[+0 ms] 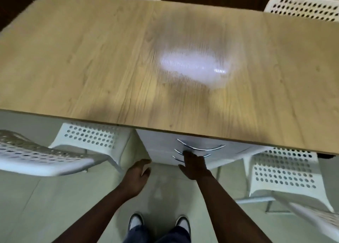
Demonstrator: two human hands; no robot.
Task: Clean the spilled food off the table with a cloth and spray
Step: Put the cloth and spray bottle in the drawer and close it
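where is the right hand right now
In the head view the right hand is low and centre-right, below the table edge, at the curved handles of the white drawer unit.

Both bare forearms extend forward and down; the left hand [136, 176] is loosely curled, the right hand [195, 166] flat with fingers pointing ahead.

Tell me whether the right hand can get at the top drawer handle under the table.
Probably yes. The right hand is already at the drawer unit, its fingers over the lower handles, and the top drawer handle sits just above with nothing between. The table edge overhangs but doesn't cover it.
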